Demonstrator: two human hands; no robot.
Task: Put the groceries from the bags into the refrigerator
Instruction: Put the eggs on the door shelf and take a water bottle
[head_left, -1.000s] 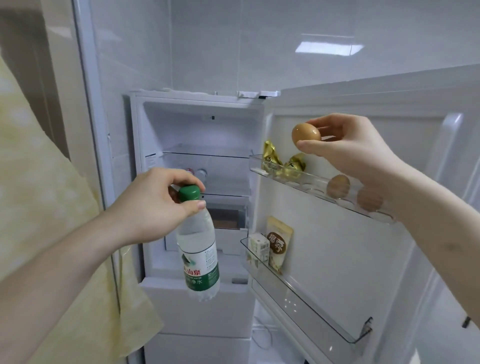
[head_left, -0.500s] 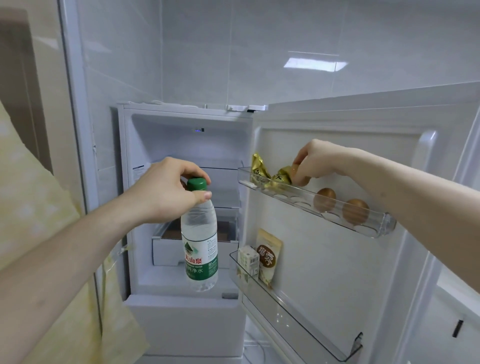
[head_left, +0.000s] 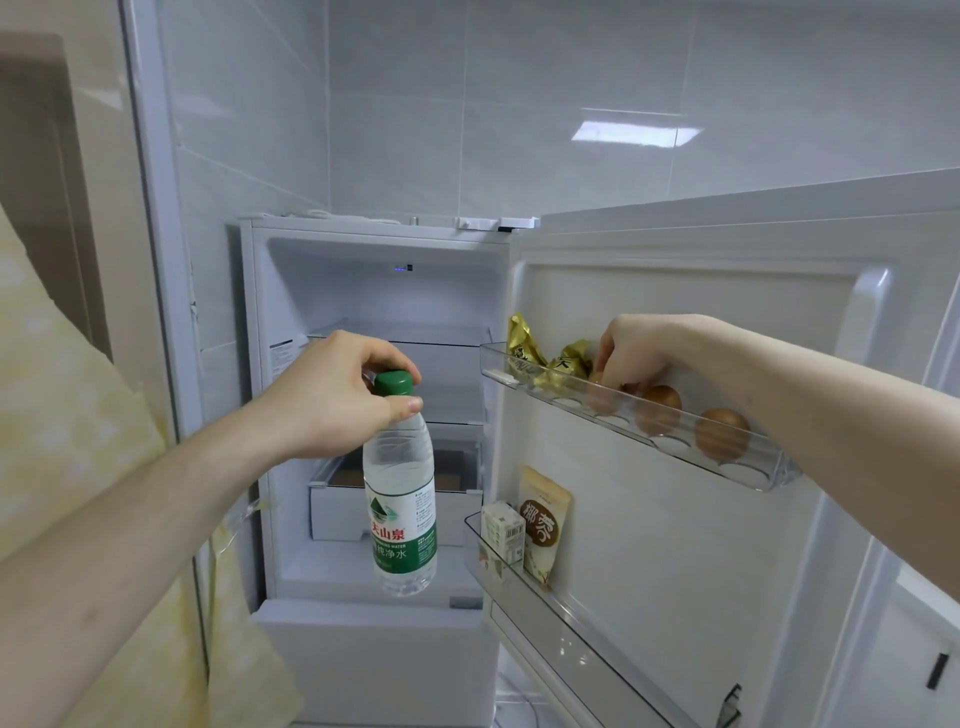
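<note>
My left hand (head_left: 332, 395) has its grip closed round the neck of a water bottle (head_left: 401, 493), thumb and fingers curled just under the green cap (head_left: 393, 383). The bottle hangs upright in the air in front of the open refrigerator (head_left: 363, 291), touching no shelf.

My right hand (head_left: 636, 351) is down in the upper door shelf (head_left: 675, 441), fingers (head_left: 610, 371) curled onto an egg (head_left: 602, 395) seated at the near end of the egg row. The clear shelf wall hides part of the contact, but the grip looks pinched on that egg. Two more eggs (head_left: 660, 408) (head_left: 722, 434) sit in the same shelf, further along toward the door's outer edge. Two gold foil packets (head_left: 524, 348) (head_left: 569, 361) stand at the hinge end of this shelf, just beside my fingers.

The lower door shelf (head_left: 571, 623) holds a small carton (head_left: 503, 530) and a tan pouch (head_left: 543, 525), side by side against the door liner.

Inside the cabinet: a glass shelf (head_left: 452, 343) above, a white drawer (head_left: 337, 514) below. Pale yellow fabric (head_left: 62, 415) fills the left edge.
</note>
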